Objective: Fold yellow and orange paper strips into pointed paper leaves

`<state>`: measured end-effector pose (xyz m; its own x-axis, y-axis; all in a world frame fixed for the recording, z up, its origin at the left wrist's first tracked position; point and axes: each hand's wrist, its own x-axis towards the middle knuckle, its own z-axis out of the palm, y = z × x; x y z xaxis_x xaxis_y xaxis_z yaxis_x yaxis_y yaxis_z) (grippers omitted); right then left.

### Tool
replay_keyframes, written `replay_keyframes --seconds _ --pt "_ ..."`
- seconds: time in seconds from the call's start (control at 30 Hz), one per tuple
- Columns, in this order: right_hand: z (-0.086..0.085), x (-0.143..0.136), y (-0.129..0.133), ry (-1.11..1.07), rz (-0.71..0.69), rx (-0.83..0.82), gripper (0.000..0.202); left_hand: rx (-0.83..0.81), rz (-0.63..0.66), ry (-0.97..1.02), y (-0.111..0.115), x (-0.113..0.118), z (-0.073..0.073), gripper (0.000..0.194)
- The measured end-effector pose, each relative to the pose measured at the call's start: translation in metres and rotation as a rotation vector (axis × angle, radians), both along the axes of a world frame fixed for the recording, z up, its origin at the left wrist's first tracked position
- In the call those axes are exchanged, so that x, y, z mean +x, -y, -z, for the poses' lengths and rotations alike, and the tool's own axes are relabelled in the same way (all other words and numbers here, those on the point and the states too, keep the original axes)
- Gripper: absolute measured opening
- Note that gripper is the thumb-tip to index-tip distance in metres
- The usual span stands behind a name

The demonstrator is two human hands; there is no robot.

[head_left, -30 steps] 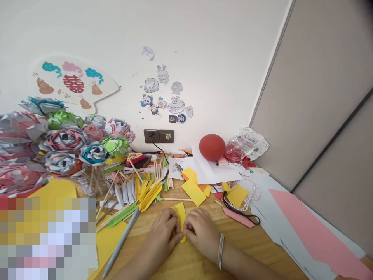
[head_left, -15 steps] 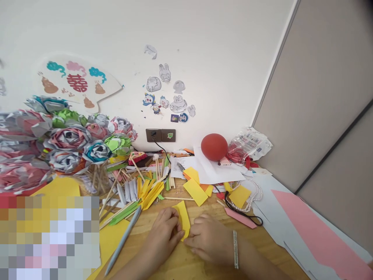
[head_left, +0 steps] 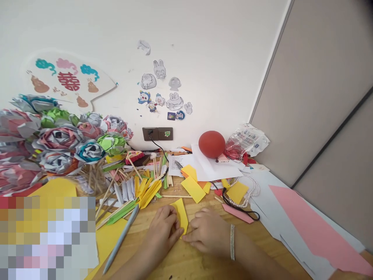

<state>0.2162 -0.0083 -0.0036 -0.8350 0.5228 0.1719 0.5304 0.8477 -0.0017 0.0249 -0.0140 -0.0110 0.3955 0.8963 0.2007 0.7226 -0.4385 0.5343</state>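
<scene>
A small piece of yellow paper [head_left: 183, 216] with folded, slanting edges lies on the wooden table between my hands. My left hand [head_left: 165, 227] grips its left side, thumb and curled fingers closed on it near the lower end. At the paper's bottom corner, the fingertips of my right hand [head_left: 204, 231] press together against the edge, close to my left thumb. My right fingers are bent, and the part of the paper under them is hidden. A beaded bracelet [head_left: 232, 242] circles my right wrist. Just beyond lies another yellow paper rectangle [head_left: 193, 189].
Folded yellow strips [head_left: 150, 193], wooden sticks and a grey pen [head_left: 121, 237] lie to the left. Paper flowers [head_left: 60, 138] crowd the far left. A red balloon [head_left: 211, 144], a pearl string [head_left: 256, 186], a black cord [head_left: 243, 212] and pink paper [head_left: 314, 227] are on the right.
The whole view has shifted slightly, so things sit a little further left and higher. Both hands stay at the yellow paper, my right fingertips still at its bottom corner.
</scene>
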Motion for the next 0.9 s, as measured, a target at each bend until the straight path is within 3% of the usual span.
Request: replay_keyframes --seconds 0.23,0.47,0.63,0.8,0.9 --pt "-0.011 0.015 -0.009 0.001 0.166 0.065 0.018 -0.001 -0.011 -0.001 0.001 0.0 -0.004 0.01" --pt "-0.003 0.002 0.0 -0.076 -0.089 0.024 0.018 0.019 -0.017 0.004 -0.001 0.001 -0.001 0.013" --pt "0.005 -0.005 0.002 -0.037 -0.093 0.035 0.013 0.037 -0.017 -0.034 -0.003 -0.004 -0.001 0.013" --pt "0.005 -0.004 0.0 -0.056 -0.105 0.035 0.013 0.221 -0.102 -0.09 -0.015 -0.023 0.003 0.007" --pt "0.007 -0.003 -0.003 -0.079 -0.124 0.001 0.011 0.316 -0.028 -0.098 -0.023 -0.032 0.004 0.03"
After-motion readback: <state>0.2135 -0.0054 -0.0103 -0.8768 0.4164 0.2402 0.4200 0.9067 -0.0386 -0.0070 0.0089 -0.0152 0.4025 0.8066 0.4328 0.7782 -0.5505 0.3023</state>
